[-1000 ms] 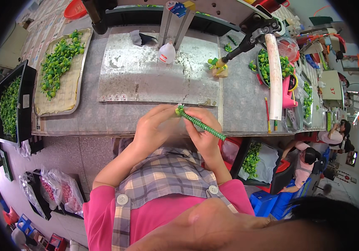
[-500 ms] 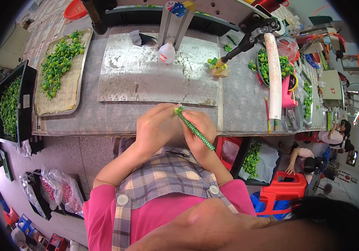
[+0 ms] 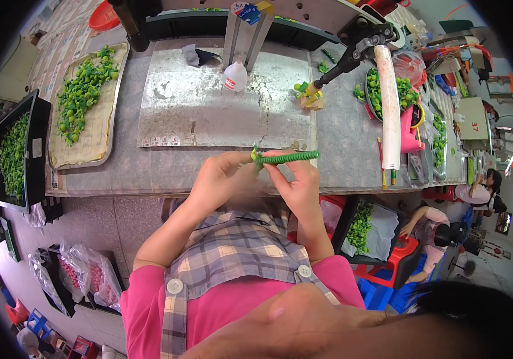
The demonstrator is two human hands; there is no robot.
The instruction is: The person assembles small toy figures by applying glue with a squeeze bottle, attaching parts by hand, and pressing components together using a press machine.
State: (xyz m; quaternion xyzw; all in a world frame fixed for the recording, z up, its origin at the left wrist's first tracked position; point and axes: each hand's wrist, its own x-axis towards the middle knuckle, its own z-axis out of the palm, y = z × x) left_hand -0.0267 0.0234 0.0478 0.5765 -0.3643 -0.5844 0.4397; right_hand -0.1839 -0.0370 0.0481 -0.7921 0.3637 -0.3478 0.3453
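Observation:
Between my hands, just above the table's front edge, a slim green ribbed stick (image 3: 292, 157) lies nearly level, its free end pointing right. A small yellow-green leafy piece (image 3: 255, 155) is at its left end. My left hand (image 3: 214, 182) pinches this small piece between thumb and fingertips. My right hand (image 3: 299, 184) grips the stick from below near its middle, thumb and fingers closed on it. Whether the piece and the stick are joined, I cannot make out. Behind my hands lies a worn metal plate (image 3: 208, 113) on the table.
A white bottle (image 3: 235, 76) stands on the plate below a metal bracket (image 3: 231, 42). A tray (image 3: 59, 149) of green pieces lies left; a black bin (image 3: 39, 131) holds more. At right are a press lever (image 3: 346, 64) and white tube (image 3: 389, 113). A co-worker (image 3: 433, 230) bends near a red stool (image 3: 401, 260).
The ribbed stick has swung from slanting down toward me to nearly level, pointing right. My right hand has turned and moved slightly right. At right, the co-worker and red stool have shifted.

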